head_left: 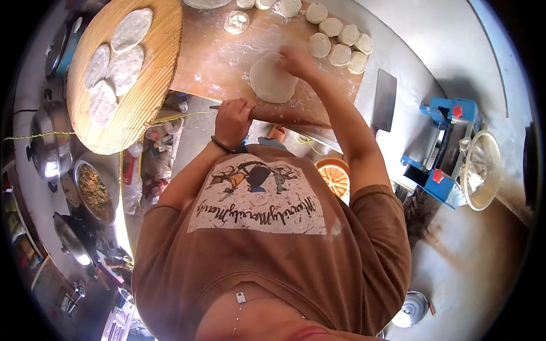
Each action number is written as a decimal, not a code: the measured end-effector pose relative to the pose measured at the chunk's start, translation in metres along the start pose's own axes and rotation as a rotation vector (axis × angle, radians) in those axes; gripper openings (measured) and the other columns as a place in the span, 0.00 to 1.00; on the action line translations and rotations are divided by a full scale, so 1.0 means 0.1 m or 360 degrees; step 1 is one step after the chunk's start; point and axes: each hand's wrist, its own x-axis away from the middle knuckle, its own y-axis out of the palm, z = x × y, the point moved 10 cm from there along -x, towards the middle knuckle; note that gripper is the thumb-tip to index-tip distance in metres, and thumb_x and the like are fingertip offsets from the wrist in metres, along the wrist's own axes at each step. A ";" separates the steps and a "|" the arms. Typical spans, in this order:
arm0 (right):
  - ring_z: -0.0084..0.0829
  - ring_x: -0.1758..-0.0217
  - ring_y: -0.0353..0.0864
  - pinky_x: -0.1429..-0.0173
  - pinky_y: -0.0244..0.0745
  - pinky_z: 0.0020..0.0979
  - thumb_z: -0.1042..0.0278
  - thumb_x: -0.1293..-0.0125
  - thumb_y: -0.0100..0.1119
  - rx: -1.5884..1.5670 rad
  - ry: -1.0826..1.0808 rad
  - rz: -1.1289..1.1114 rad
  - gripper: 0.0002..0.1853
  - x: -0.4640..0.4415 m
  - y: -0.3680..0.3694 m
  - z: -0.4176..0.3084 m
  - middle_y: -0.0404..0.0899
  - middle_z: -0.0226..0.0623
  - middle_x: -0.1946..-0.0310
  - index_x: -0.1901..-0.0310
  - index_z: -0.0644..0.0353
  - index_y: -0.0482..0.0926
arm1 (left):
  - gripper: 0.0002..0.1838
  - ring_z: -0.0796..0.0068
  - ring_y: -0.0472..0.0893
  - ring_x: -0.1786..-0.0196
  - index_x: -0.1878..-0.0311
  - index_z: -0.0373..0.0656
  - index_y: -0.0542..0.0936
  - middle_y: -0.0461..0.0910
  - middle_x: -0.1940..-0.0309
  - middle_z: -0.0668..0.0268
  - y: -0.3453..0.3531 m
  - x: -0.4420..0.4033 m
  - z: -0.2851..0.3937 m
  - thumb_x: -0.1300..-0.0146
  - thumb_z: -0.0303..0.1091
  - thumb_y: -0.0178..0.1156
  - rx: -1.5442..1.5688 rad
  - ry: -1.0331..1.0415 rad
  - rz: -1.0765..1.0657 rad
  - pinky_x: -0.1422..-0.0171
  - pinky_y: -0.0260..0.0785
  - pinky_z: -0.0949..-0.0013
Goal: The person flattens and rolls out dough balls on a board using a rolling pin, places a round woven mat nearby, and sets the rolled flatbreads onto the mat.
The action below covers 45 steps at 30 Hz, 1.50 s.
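A flat round of dough [272, 79] lies on the floured wooden board [199, 68]. My right hand [297, 61] is at its upper right edge, fingers curled together on the dough; the fingertips are partly hidden. My left hand [233, 119] is wrapped round one end of a brown rolling pin [287, 116], which lies along the board's near edge. Several thick dough pieces [330, 27] stand in rows at the board's upper right. Near the top, a smaller white piece [236, 22] sits apart from them.
At the left, a round woven tray [151, 94] holds several flat dough pieces [125, 69]. Farther left are a lidded pot [50, 142] and a bowl of chopped food [94, 190]. On the right are a cleaver-like blade [384, 101], a blue-framed machine [443, 148] and a basket [492, 170].
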 end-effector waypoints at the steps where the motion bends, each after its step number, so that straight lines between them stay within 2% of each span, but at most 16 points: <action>1: 0.45 0.52 0.86 0.47 0.78 0.44 0.53 0.40 0.70 -0.0026 -0.0041 0.0176 0.22 0.04 -0.11 0.07 0.87 0.43 0.59 0.49 0.57 0.83 | 0.23 0.55 0.79 0.48 0.48 0.43 0.80 0.80 0.54 0.59 0.02 0.00 -0.01 0.51 0.29 0.68 0.0012 -0.0021 -0.0016 0.40 0.68 0.53; 4: 0.47 0.52 0.85 0.47 0.78 0.45 0.53 0.38 0.69 0.0187 0.0277 -0.0360 0.21 0.36 0.04 0.58 0.87 0.44 0.60 0.48 0.56 0.82 | 0.24 0.53 0.79 0.47 0.47 0.43 0.80 0.80 0.53 0.58 0.06 -0.03 -0.06 0.52 0.29 0.68 0.0034 -0.0052 -0.0011 0.39 0.68 0.53; 6: 0.48 0.48 0.84 0.45 0.78 0.47 0.53 0.37 0.67 0.0037 0.0339 -0.0068 0.20 0.80 -0.31 0.49 0.85 0.48 0.53 0.50 0.58 0.83 | 0.24 0.52 0.79 0.48 0.47 0.42 0.80 0.81 0.53 0.58 0.07 -0.14 -0.17 0.52 0.30 0.68 0.0028 -0.0022 0.0066 0.38 0.67 0.53; 7: 0.49 0.46 0.83 0.44 0.78 0.47 0.54 0.37 0.67 -0.0041 0.0368 0.0081 0.20 0.98 -0.46 0.47 0.84 0.50 0.49 0.51 0.59 0.84 | 0.27 0.50 0.76 0.37 0.41 0.42 0.79 0.79 0.42 0.55 0.23 -0.21 -0.33 0.46 0.36 0.69 -0.0048 -0.0109 -0.0148 0.33 0.65 0.52; 10: 0.46 0.38 0.79 0.38 0.75 0.47 0.49 0.38 0.68 0.0045 -0.0258 0.0771 0.26 1.26 -0.62 0.24 0.80 0.45 0.40 0.43 0.57 0.81 | 0.37 0.51 0.65 0.24 0.28 0.44 0.70 0.68 0.27 0.53 0.00 -0.63 -0.33 0.37 0.51 0.65 -0.0287 0.0005 0.0256 0.25 0.59 0.48; 13: 0.46 0.25 0.67 0.24 0.62 0.49 0.48 0.38 0.68 0.0283 -0.0477 0.0753 0.39 1.42 -0.41 0.06 0.70 0.42 0.28 0.28 0.55 0.67 | 0.45 0.55 0.51 0.16 0.20 0.46 0.59 0.51 0.17 0.56 0.34 -0.73 -0.66 0.32 0.63 0.56 -0.0555 -0.0228 -0.0132 0.20 0.51 0.43; 16: 0.48 0.19 0.58 0.19 0.53 0.51 0.49 0.38 0.69 0.0265 -0.0414 0.0751 0.44 1.08 -0.44 0.12 0.64 0.42 0.24 0.24 0.57 0.62 | 0.48 0.59 0.46 0.15 0.18 0.45 0.55 0.50 0.16 0.60 0.44 -0.80 -1.12 0.30 0.71 0.43 -0.0532 -0.0137 0.0147 0.18 0.43 0.40; 21: 0.49 0.16 0.51 0.16 0.44 0.54 0.51 0.39 0.69 0.0134 -0.0370 0.0468 0.48 1.70 -0.07 0.30 0.59 0.48 0.22 0.22 0.60 0.58 | 0.48 0.61 0.44 0.14 0.18 0.47 0.56 0.47 0.15 0.63 0.39 -0.43 -0.40 0.31 0.71 0.47 -0.1148 0.0072 -0.0735 0.16 0.37 0.38; 22: 0.49 0.16 0.51 0.16 0.44 0.54 0.52 0.39 0.69 0.0141 -0.0358 0.0407 0.48 1.87 -0.06 0.26 0.58 0.48 0.22 0.22 0.60 0.57 | 0.48 0.61 0.44 0.14 0.18 0.47 0.55 0.48 0.16 0.64 0.36 -0.22 -0.18 0.32 0.69 0.50 -0.0810 0.0023 -0.0854 0.16 0.37 0.39; 24: 0.50 0.16 0.51 0.16 0.43 0.55 0.52 0.39 0.69 0.0127 -0.0312 0.0245 0.48 2.17 0.08 0.20 0.57 0.49 0.21 0.22 0.60 0.57 | 0.48 0.61 0.45 0.14 0.17 0.48 0.54 0.48 0.16 0.63 0.58 0.03 -0.25 0.32 0.68 0.51 -0.0629 0.0141 -0.0761 0.16 0.39 0.40; 27: 0.44 0.15 0.49 0.16 0.43 0.55 0.46 0.35 0.65 0.0271 -0.0244 0.0551 0.47 1.60 -0.23 0.21 0.54 0.45 0.19 0.21 0.58 0.55 | 0.47 0.61 0.46 0.14 0.18 0.49 0.55 0.49 0.16 0.63 0.53 -0.71 -0.62 0.31 0.67 0.51 -0.0672 0.0112 -0.0228 0.17 0.42 0.41; 30: 0.43 0.15 0.50 0.17 0.44 0.56 0.44 0.34 0.63 0.0168 -0.0230 0.0648 0.47 1.32 -0.29 0.29 0.54 0.42 0.19 0.21 0.57 0.55 | 0.41 0.58 0.47 0.15 0.19 0.48 0.59 0.50 0.16 0.63 0.39 -1.07 -0.77 0.28 0.61 0.51 -0.0754 -0.0130 -0.0345 0.17 0.44 0.43; 34: 0.42 0.16 0.51 0.16 0.44 0.52 0.43 0.33 0.63 0.0194 -0.0376 0.0299 0.44 2.01 0.06 0.11 0.56 0.42 0.20 0.23 0.59 0.59 | 0.43 0.58 0.45 0.14 0.19 0.47 0.58 0.49 0.16 0.66 0.40 -0.18 -0.67 0.28 0.63 0.50 -0.0557 0.0012 -0.0427 0.17 0.43 0.41; 38: 0.44 0.16 0.52 0.17 0.45 0.55 0.39 0.36 0.64 0.0324 -0.0536 0.0689 0.46 1.24 -0.21 0.00 0.56 0.41 0.20 0.24 0.59 0.61 | 0.45 0.51 0.51 0.16 0.19 0.45 0.57 0.52 0.17 0.59 0.26 -0.86 -1.09 0.29 0.66 0.50 -0.0625 -0.0122 0.0006 0.21 0.51 0.37; 41: 0.45 0.16 0.51 0.17 0.44 0.56 0.40 0.36 0.64 0.0314 -0.0457 0.0806 0.47 0.92 -0.35 0.13 0.56 0.41 0.19 0.23 0.59 0.59 | 0.44 0.52 0.52 0.17 0.20 0.44 0.57 0.54 0.18 0.60 0.28 -1.02 -1.08 0.28 0.65 0.50 -0.0728 -0.0138 -0.0077 0.21 0.52 0.39; 45: 0.48 0.17 0.53 0.19 0.49 0.57 0.49 0.38 0.68 0.0163 -0.0413 0.0405 0.43 1.82 -0.08 0.25 0.60 0.42 0.22 0.26 0.62 0.63 | 0.48 0.59 0.47 0.15 0.19 0.47 0.56 0.49 0.16 0.64 0.28 -0.19 -0.46 0.34 0.64 0.58 -0.0688 -0.0036 -0.0446 0.18 0.48 0.43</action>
